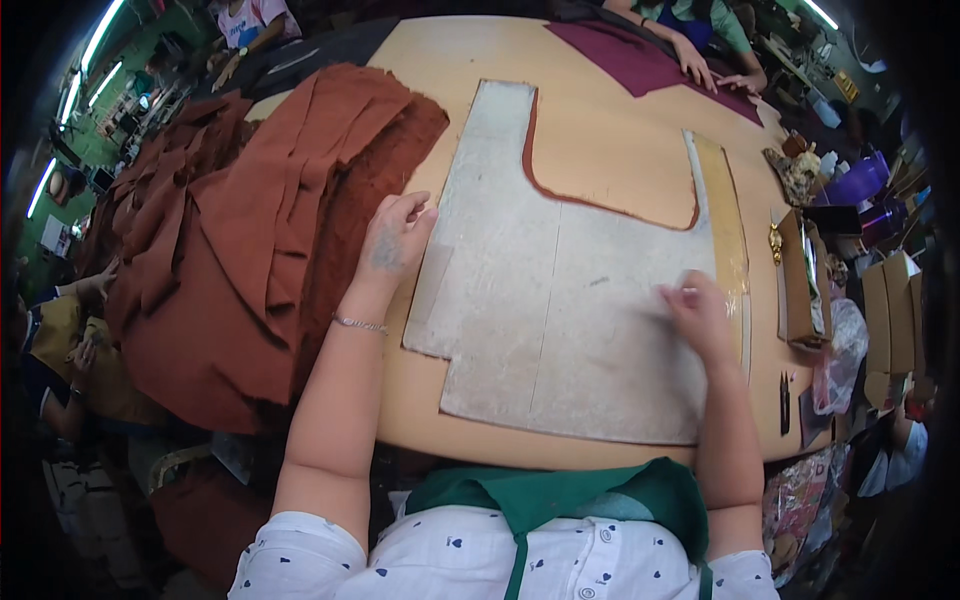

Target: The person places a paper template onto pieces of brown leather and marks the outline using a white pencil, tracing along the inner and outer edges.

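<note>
A large grey pattern board (600, 300) with a deep U-shaped cutout lies flat on the table, rust-brown fabric showing along the cutout's edge. Beside its left edge is my left hand (393, 238), fingers curled in; whatever they may hold is hidden. Over the board's right part, my right hand (697, 312) is closed and partly smeared by motion. I cannot make out what is between its fingers. A thick heap of rust-brown fabric (250, 230) lies just left of my left hand.
Dark pens (785, 403) lie by the table's right edge, near an open cardboard box (797, 280) and a clear plastic bag (842, 355). Across the table (450, 50), another person's hands (715, 75) rest on maroon fabric (640, 65). More people are at the left.
</note>
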Available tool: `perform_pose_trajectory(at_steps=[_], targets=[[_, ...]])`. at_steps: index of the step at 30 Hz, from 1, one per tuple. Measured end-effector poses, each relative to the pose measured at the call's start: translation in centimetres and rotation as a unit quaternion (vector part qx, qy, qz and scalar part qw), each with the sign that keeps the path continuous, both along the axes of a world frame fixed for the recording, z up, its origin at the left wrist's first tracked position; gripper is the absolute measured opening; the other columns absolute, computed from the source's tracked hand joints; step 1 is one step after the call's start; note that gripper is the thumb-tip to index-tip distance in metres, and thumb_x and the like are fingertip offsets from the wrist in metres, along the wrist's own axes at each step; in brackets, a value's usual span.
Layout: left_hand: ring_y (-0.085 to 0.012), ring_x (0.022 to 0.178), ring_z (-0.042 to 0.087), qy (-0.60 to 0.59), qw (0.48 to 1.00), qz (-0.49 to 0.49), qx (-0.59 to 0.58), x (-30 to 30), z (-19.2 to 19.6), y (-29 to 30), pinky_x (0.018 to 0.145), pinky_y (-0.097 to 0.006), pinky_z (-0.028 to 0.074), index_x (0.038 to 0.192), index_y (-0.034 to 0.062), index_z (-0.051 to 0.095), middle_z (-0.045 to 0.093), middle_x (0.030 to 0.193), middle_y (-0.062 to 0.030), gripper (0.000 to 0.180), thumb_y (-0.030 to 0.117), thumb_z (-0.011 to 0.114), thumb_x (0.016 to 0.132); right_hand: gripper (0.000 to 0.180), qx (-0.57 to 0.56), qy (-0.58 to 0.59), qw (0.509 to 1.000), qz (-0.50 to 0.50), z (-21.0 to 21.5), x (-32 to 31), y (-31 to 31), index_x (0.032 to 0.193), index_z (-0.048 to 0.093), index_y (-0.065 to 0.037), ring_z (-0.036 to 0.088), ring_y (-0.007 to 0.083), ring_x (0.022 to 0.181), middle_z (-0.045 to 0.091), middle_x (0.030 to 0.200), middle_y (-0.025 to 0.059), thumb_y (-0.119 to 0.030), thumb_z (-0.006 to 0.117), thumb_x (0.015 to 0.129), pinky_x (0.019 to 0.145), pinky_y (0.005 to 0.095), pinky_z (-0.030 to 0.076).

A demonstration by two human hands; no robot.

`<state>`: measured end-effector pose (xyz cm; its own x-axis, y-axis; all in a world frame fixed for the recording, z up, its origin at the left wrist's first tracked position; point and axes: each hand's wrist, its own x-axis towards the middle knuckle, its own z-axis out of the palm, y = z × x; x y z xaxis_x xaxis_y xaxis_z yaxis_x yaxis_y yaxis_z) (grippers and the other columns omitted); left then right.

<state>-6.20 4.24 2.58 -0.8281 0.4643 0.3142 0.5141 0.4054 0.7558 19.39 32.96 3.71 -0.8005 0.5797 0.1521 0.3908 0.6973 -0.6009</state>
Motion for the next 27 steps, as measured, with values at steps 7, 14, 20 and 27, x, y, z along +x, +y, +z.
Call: perform_pose_trajectory(at_steps=[7, 14, 20, 27], targets=[[-0.0283, 0.087, 0.06, 0.068, 0.996, 0.014, -0.054, -10.1, 1.0, 9.0, 0.077, -0.034, 0.047, 0.1, 0.0004, 0.062, 0.062, 0.091, -0.0177, 0.027, 0.02, 0.057, 0.081, 0.024, 0.031, 0.124, 0.935, 0.332, -2.0, -10.0, -9.0, 0.061, 0.048, -0.003, 0.053, 0.0311, 0.061, 0.051, 0.061, 0.0117, -0.015, 0.065, 0.074, 0.056, 0.0397, 0.044], [-0.0333, 0.09, 0.06, 0.079, 0.985, 0.001, -0.155, -21.4, -0.2, 17.9, 0.081, -0.039, 0.046, 0.093, 0.0038, 0.065, 0.063, 0.088, -0.0201, 0.022, 0.02, 0.056, 0.08, 0.022, -0.019, 0.136, 0.924, 0.356, -2.0, -10.4, -8.1, 0.06, 0.049, -0.005, 0.053, 0.0287, 0.058, 0.05, 0.06, 0.0101, -0.013, 0.064, 0.074, 0.053, 0.0388, 0.044], [-0.0308, 0.087, 0.061, 0.148, 0.954, -0.035, -0.26, -25.9, -0.8, 25.3, 0.079, -0.036, 0.047, 0.087, 0.0081, 0.066, 0.064, 0.087, -0.017, 0.015, 0.018, 0.065, 0.076, 0.02, -0.081, 0.142, 0.92, 0.355, -2.6, -10.7, -7.4, 0.063, 0.05, -0.005, 0.052, 0.0267, 0.063, 0.047, 0.063, 0.008, -0.013, 0.064, 0.074, 0.054, 0.0376, 0.043], [-0.0233, 0.079, 0.06, 0.072, 0.926, -0.069, -0.365, -24.9, 0.4, 27.9, 0.075, -0.033, 0.046, 0.084, 0.0064, 0.063, 0.064, 0.084, -0.0117, 0.009, 0.013, 0.063, 0.077, 0.017, -0.096, 0.115, 0.924, 0.352, -2.8, -10.8, -7.1, 0.065, 0.052, -0.006, 0.053, 0.0255, 0.069, 0.049, 0.069, 0.0079, -0.015, 0.062, 0.075, 0.06, 0.037, 0.044]])
